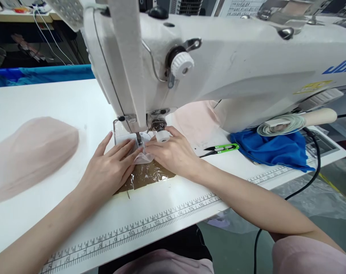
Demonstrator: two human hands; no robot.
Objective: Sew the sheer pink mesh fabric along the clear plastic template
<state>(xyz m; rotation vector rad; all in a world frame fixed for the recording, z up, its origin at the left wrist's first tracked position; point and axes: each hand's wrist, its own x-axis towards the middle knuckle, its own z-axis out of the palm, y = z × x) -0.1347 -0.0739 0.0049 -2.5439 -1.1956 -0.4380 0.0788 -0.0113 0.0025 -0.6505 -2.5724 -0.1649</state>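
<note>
A white sewing machine (218, 64) stands over a white table (61, 106). My left hand (110, 167) lies flat with fingers stretched out, pressing a small piece of sheer pale fabric (144, 156) just left of the presser foot (139, 140). My right hand (173, 152) rests on the right side of the same fabric, fingers curled and pinching its edge; a white cap covers one fingertip (163, 136). The fabric sits over a shiny brown taped patch (150, 173) on the table in front of the needle.
A pile of pale pink mesh fabric (30, 152) lies on the left. Green thread snips (222, 148) and a blue cloth (275, 150) lie right of my hands. A printed ruler (127, 232) runs along the table's front edge. A black cable (312, 175) hangs at the right.
</note>
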